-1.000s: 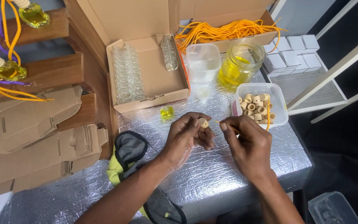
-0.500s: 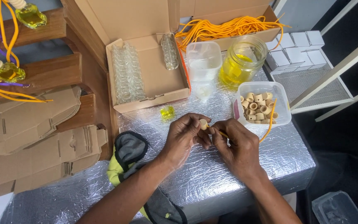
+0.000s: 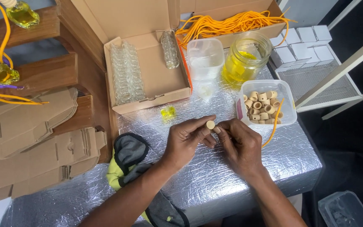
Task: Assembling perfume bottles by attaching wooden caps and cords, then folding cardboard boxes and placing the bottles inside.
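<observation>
Foil-covered bench [image 3: 232, 185]: left hand [image 3: 185, 141] pinching a wooden cap [image 3: 210, 124], right hand [image 3: 238, 143] fingers gripping orange cord [image 3: 274, 126] beside it; best threading squarely, steadily.

**What I can't make out**

My left hand [image 3: 188, 141] covers most of the small wooden cap [image 3: 210, 124]; only its round end shows. My right hand [image 3: 238, 143] hides the near end of the orange cord [image 3: 274, 126]. The plastic bin [image 3: 345, 208] is cut off by the bottom edge, its contents blurred.
</observation>
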